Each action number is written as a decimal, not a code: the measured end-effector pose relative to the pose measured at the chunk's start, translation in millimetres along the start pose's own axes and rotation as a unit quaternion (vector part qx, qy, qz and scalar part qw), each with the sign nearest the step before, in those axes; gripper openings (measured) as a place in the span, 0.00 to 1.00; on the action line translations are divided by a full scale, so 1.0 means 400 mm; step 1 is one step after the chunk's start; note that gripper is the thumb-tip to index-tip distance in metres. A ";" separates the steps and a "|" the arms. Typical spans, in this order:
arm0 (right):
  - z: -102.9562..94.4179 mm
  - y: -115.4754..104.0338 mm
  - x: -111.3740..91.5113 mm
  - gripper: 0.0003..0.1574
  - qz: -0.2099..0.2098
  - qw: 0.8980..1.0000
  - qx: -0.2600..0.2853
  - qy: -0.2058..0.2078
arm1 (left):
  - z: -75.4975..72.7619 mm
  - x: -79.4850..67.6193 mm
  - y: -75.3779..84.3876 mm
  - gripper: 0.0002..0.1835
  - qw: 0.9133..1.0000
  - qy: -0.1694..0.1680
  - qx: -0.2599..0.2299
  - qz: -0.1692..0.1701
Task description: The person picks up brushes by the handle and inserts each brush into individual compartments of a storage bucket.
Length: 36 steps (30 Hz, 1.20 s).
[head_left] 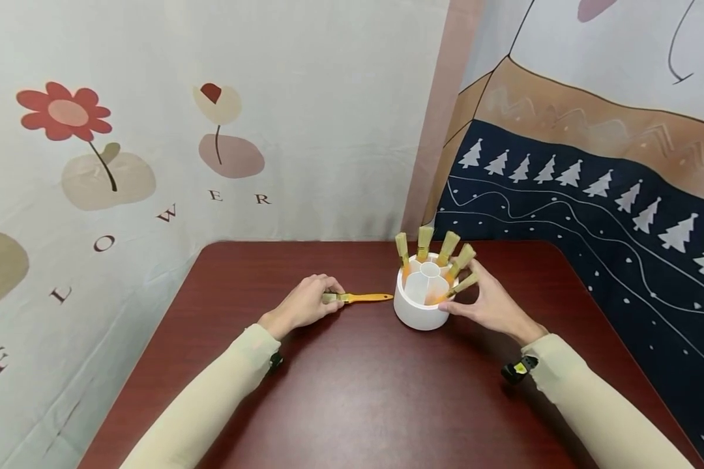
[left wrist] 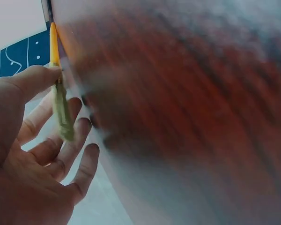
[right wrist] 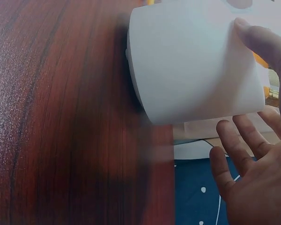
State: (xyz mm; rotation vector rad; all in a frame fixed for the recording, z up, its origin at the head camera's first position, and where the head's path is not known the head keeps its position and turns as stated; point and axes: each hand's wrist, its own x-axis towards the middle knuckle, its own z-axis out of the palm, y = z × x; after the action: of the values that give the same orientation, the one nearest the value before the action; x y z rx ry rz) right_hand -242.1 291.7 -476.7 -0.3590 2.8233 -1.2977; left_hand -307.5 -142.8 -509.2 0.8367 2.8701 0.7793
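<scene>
A paintbrush with a yellow-orange handle [head_left: 368,298] and pale bristles lies low over the table. My left hand [head_left: 306,301] pinches it near the bristle end between thumb and fingers. In the left wrist view the bristles [left wrist: 63,117] point back toward the palm, while the other fingers are spread loosely. The handle's tip points at a white round divided holder [head_left: 420,316], in which several similar paintbrushes [head_left: 425,242] stand bristles up. My right hand [head_left: 493,305] grips the holder's right side, thumb on the near wall; the holder [right wrist: 192,65] partly hides the fingers behind.
Both hands work over a dark red wooden table [head_left: 352,391]. Behind it hangs a pale cloth [head_left: 328,130] with printed flowers, and to the right a dark blue cloth [head_left: 563,202] with printed trees. The holder stands toward the table's far right part.
</scene>
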 end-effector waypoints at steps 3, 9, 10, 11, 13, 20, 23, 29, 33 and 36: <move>-0.001 0.003 -0.002 0.67 -0.004 1.000 -0.003 0.003 | 0.001 -0.002 0.005 0.08 1.000 0.011 -0.026 -0.001; -0.008 0.010 -0.006 0.68 -0.015 1.000 -0.007 0.013 | 0.011 -0.003 0.018 0.09 0.997 0.055 -0.048 0.025; -0.010 0.010 -0.007 0.68 -0.016 1.000 -0.008 0.014 | 0.013 -0.003 0.020 0.10 0.996 0.064 -0.051 0.033; -0.011 0.011 -0.008 0.68 -0.017 1.000 -0.008 0.015 | 0.015 -0.003 0.023 0.10 0.995 0.072 -0.055 0.041; -0.013 0.012 -0.010 0.68 -0.017 1.000 -0.010 0.017 | 0.018 -0.003 0.028 0.11 0.993 0.089 -0.062 0.053; -0.018 0.022 -0.018 0.67 -0.023 0.999 -0.016 0.023 | 0.024 -0.011 0.057 0.13 0.984 0.127 -0.116 0.054; -0.015 0.025 -0.021 0.68 -0.026 0.999 -0.017 0.024 | 0.020 -0.015 0.073 0.14 0.982 0.130 -0.129 0.048; -0.002 0.024 -0.019 0.68 -0.031 0.999 -0.011 0.031 | 0.003 -0.020 0.095 0.15 0.975 0.145 -0.162 0.045; 0.015 0.018 -0.012 0.68 -0.033 0.999 -0.005 0.038 | -0.008 -0.024 0.108 0.15 0.969 0.154 -0.189 0.043; 0.028 0.013 -0.007 0.69 -0.030 0.999 -0.001 0.036 | -0.017 -0.028 0.120 0.15 0.964 0.172 -0.198 0.047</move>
State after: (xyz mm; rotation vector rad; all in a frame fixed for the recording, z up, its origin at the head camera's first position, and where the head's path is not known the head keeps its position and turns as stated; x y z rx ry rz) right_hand -239.0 287.1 -488.1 -0.4096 2.8953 -1.3454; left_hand -275.6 -116.9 -481.3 0.8573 2.7978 1.5866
